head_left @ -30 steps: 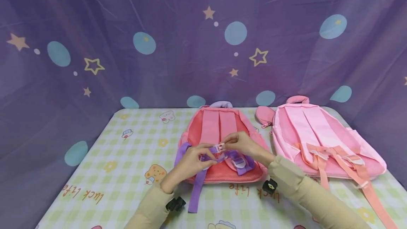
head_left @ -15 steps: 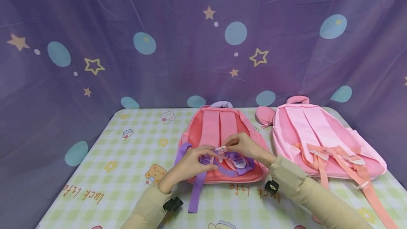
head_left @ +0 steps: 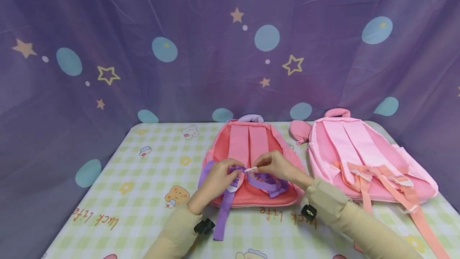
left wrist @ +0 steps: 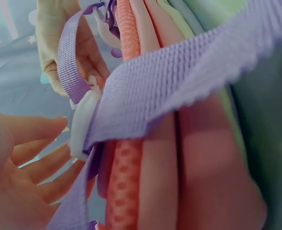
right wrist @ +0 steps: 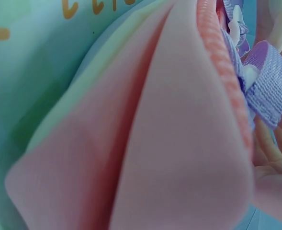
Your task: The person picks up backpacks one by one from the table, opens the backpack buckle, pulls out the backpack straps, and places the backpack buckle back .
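Note:
The coral-pink backpack [head_left: 230, 147] lies back side up, its purple straps [head_left: 223, 219] bunched over its lower half. In the head view my left hand [head_left: 217, 177] bends its thumb and index finger about a piece of purple strap. My right hand [head_left: 277, 166] pinches a small white buckle [head_left: 251, 169], seen edge-on close to the left fingertips. I cannot tell whether the buckle's halves are joined. A white strap adjuster [left wrist: 84, 122] hangs on the purple webbing [left wrist: 145, 86] in the left wrist view, partly hiding the left fingers [left wrist: 47, 155].
A light pink backpack [head_left: 375, 163] with orange straps [head_left: 413, 207] lies to the right. A small round pink pouch [head_left: 300, 130] sits between the two bags. Checked cloth [head_left: 151, 187] covers the table, and a purple curtain [head_left: 201, 87] hangs behind.
My left fingers, spread apart half a second ago, have closed in on the purple strap. The white buckle in my right hand has turned from face-on to edge-on.

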Demonstrator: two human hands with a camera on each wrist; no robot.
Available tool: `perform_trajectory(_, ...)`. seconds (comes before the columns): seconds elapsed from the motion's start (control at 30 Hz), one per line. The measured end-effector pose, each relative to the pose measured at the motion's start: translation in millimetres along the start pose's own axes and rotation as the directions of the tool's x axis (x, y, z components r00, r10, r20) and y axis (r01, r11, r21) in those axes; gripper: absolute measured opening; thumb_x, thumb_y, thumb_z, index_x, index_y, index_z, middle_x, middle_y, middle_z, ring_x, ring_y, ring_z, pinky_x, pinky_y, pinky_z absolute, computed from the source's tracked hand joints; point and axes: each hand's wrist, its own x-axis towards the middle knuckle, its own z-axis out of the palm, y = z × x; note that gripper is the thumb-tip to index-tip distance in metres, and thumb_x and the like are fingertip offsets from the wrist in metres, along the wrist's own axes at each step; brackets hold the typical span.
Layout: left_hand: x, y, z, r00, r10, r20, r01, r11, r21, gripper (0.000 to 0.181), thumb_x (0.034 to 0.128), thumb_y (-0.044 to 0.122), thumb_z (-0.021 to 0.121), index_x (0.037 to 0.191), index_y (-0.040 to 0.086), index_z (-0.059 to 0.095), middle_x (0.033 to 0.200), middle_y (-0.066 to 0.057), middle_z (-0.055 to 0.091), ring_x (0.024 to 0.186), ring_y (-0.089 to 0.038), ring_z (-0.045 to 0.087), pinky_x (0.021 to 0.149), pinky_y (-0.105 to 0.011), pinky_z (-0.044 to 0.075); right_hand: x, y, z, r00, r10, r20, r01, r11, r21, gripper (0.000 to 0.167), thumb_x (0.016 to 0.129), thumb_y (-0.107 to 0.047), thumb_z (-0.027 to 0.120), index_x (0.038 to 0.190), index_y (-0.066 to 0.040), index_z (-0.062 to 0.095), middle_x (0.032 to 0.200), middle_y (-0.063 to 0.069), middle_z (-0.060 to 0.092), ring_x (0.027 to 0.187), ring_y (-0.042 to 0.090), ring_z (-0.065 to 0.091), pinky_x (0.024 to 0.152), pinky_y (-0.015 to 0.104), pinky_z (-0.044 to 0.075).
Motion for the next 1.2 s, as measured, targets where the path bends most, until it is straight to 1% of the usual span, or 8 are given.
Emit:
perform_trajectory(0.13,3.0,-2.2,4.1,1.0,0.015,-0.013,-0.015,0.999,0.05,0.015,0.0823,0.005,0.059,0.096,0.005,0.065,0.096,-0.007,0.064,0.093,-0.02,0.057,0.08,-0.035,0.044,-1.2,0.0,0.1,1.0,-0.008,0.004,0.008,1.0,0.012,0.01,0.077,0.002,0.063,0.086,0.008,0.065,0.08,0.017,0.066,0.072,0.013,0.062,0.061,0.022,0.049)
perform_trajectory(0.2,4.0,-3.6,5.5,1.0,0.025,-0.017,-0.024,0.998,0.049,0.016,0.0823,0.005,0.059,0.096,0.005,0.066,0.097,-0.007,0.064,0.095,-0.021,0.056,0.081,-0.036,0.043,-1.8,0.3,0.0,1.0,-0.015,0.007,0.015,1.0,0.014,0.01,0.077,0.002,0.063,0.086,0.007,0.065,0.081,0.017,0.066,0.072,0.014,0.063,0.062,0.022,0.049)
perform_trajectory(0.33,6.2,-6.5,7.5,1.0,0.029,0.002,-0.029,0.999,0.041,0.017,0.0824,0.003,0.058,0.097,0.006,0.066,0.099,-0.007,0.063,0.097,-0.022,0.055,0.083,-0.036,0.043,-2.7,1.6,-0.4,1.0,-0.025,0.01,0.025,1.0,0.012,0.011,0.077,0.002,0.063,0.086,0.007,0.065,0.081,0.017,0.066,0.073,0.013,0.063,0.062,0.022,0.049)
perform_trajectory(0.47,9.2,-8.7,8.9,0.999,0.042,0.03,-0.043,0.999,0.033,0.017,0.0833,0.004,0.057,0.097,0.007,0.067,0.097,-0.004,0.064,0.096,-0.019,0.054,0.083,-0.035,0.043,-2.8,2.3,-0.6,1.0,-0.025,0.009,0.025,1.0,0.014,0.011,0.077,0.002,0.063,0.086,0.007,0.065,0.082,0.017,0.066,0.073,0.012,0.063,0.062,0.021,0.049)
perform_trajectory(0.6,12.6,-10.5,10.0,0.997,0.065,0.038,-0.066,0.997,0.025,0.014,0.0835,0.006,0.058,0.093,0.009,0.068,0.092,-0.001,0.064,0.092,-0.016,0.054,0.081,-0.033,0.043,-2.1,1.3,-1.0,1.0,-0.025,0.011,0.025,1.0,0.015,0.011,0.078,0.002,0.063,0.087,0.007,0.065,0.083,0.017,0.066,0.074,0.014,0.063,0.063,0.022,0.049)
perform_trajectory(0.9,15.9,-13.5,11.8,0.995,0.097,0.018,-0.097,0.995,0.025,0.008,0.0833,0.008,0.059,0.088,0.008,0.066,0.088,-0.001,0.063,0.09,-0.017,0.053,0.08,-0.031,0.042,-2.8,1.2,-3.2,0.999,-0.038,0.028,0.037,0.999,0.003,0.012,0.078,0.002,0.063,0.088,0.007,0.065,0.083,0.016,0.066,0.076,0.013,0.063,0.068,0.024,0.05)
perform_trajectory(1.07,17.4,-14.7,12.6,0.995,0.102,0.011,-0.102,0.994,0.028,0.007,0.0833,0.007,0.059,0.087,0.009,0.065,0.087,-0.001,0.062,0.089,-0.017,0.053,0.079,-0.032,0.042,-4.0,-1.0,-4.6,0.999,-0.024,0.043,0.024,1.0,-0.004,0.012,0.077,0.003,0.062,0.088,0.008,0.065,0.083,0.017,0.066,0.076,0.013,0.063,0.066,0.023,0.05)
perform_trajectory(1.2,19.1,-15.9,13.6,0.996,0.091,0.006,-0.091,0.995,0.027,0.007,0.0834,0.007,0.059,0.086,0.009,0.065,0.087,-0.001,0.062,0.09,-0.017,0.053,0.08,-0.032,0.042,-5.6,-3.3,-5.5,0.998,-0.008,0.062,0.008,1.0,-0.009,0.013,0.077,0.002,0.063,0.088,0.008,0.065,0.083,0.017,0.066,0.075,0.013,0.063,0.065,0.022,0.05)
